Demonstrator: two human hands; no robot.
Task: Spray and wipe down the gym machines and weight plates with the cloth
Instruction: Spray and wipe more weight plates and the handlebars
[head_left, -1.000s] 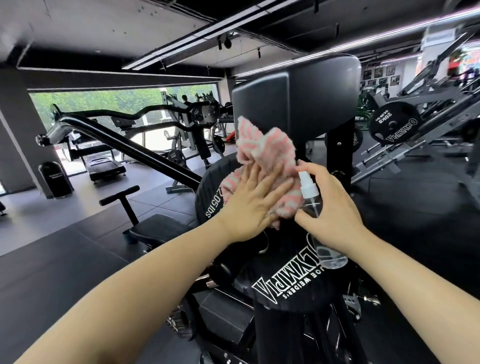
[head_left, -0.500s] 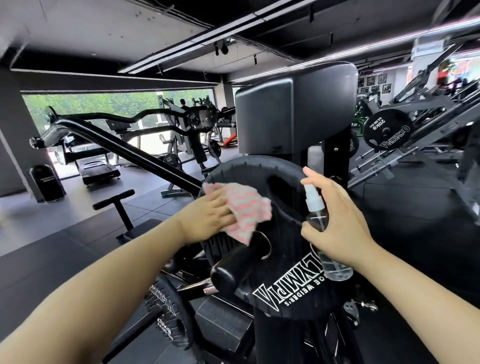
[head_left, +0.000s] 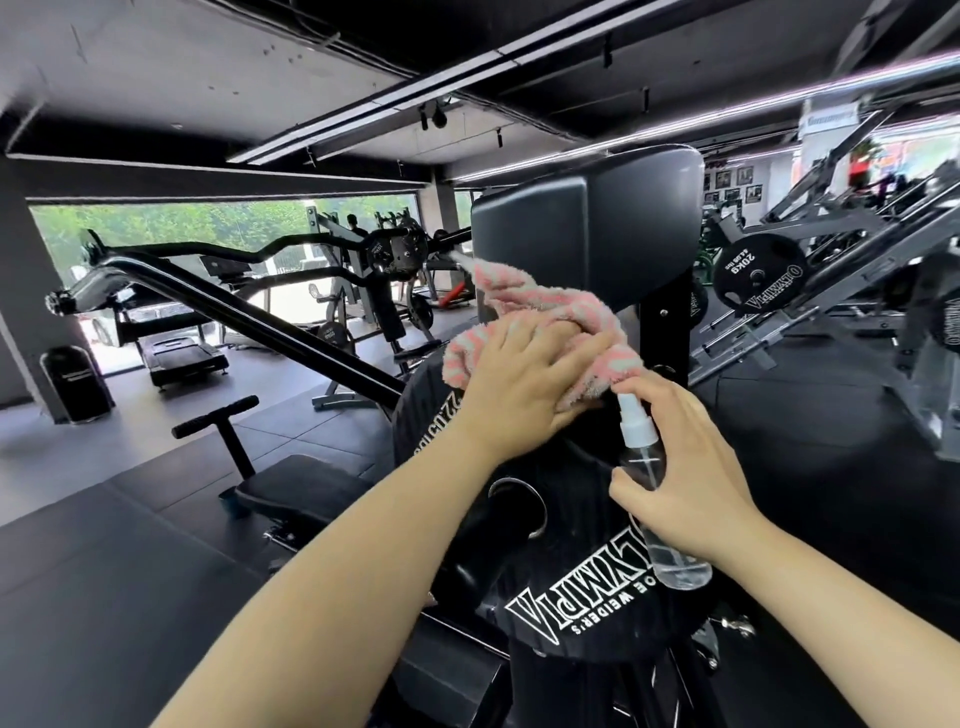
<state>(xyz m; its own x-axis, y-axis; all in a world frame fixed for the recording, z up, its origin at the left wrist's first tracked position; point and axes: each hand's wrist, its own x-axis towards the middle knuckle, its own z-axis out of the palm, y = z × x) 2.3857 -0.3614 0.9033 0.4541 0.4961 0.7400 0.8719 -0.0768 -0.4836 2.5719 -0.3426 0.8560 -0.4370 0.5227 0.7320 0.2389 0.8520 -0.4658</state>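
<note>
A large black weight plate (head_left: 582, 582) with white lettering hangs on a machine right in front of me. My left hand (head_left: 524, 379) presses a pink and grey striped cloth (head_left: 550, 306) flat against the plate's upper rim. My right hand (head_left: 691, 478) grips a small clear spray bottle (head_left: 647, 457) with a white nozzle, held upright against the plate's right side, just below the cloth. Above the plate stands the machine's black padded backrest (head_left: 587, 234).
A black angled machine arm (head_left: 249, 312) crosses the left side, with a padded seat (head_left: 296, 488) and a T-handle post (head_left: 218, 415) below it. A leg press carrying a 20 kg plate (head_left: 758, 280) stands at the right. A black bin (head_left: 78, 384) sits at the far left.
My left hand has swept the cloth from the plate's left-centre back up to its top rim. The right hand and bottle have stayed almost in place.
</note>
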